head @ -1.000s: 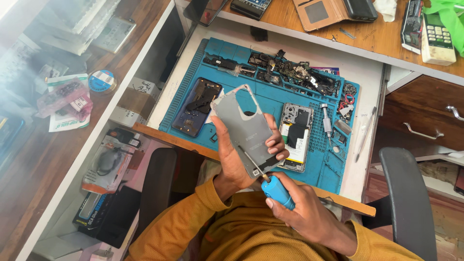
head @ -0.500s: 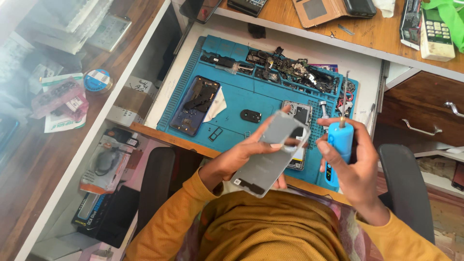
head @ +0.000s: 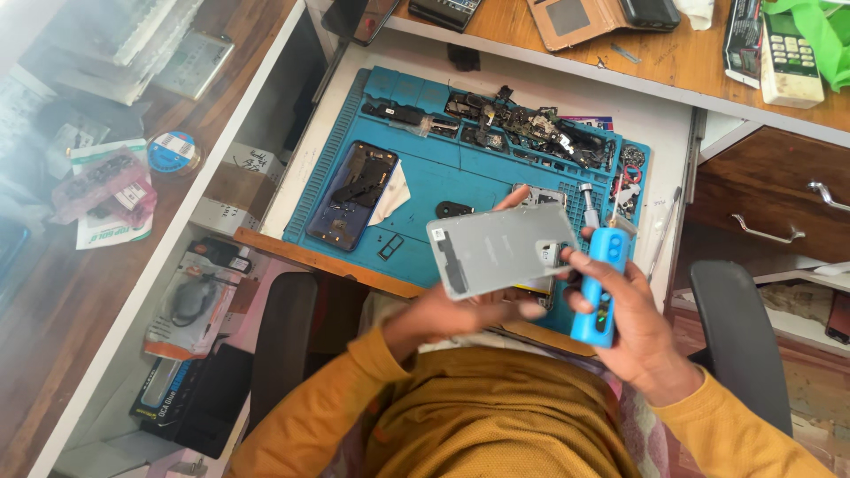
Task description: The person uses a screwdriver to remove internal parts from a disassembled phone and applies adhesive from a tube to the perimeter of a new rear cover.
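Here, line by line:

Left hand: the left hand (head: 460, 312) holds a grey phone back panel (head: 500, 250) from underneath, fingers (head: 529, 310) curled up along its near edge; the panel lies nearly flat, above the near edge of the blue work mat (head: 460, 173).

Right hand: the right hand (head: 633, 323) is wrapped around a blue electric screwdriver (head: 600, 285), fingers shut on its body; the tool stands roughly upright, just beside the right end of the panel.

Screwdriver tip: it points away from the person, towards the mat's right edge; whether it touches anything I cannot tell, as the tip is small and partly lost against the clutter.

Mat: it lies on the pale pull-out counter (head: 549, 84), covering most of it.

Dark phone: an opened phone (head: 352, 195) lies near the mat's left edge, well apart from both hands.

Loose parts: a heap of small dark parts (head: 522, 128) runs along the mat's far edge.

Under the panel: another opened phone (head: 536, 196) lies on the mat, mostly hidden.
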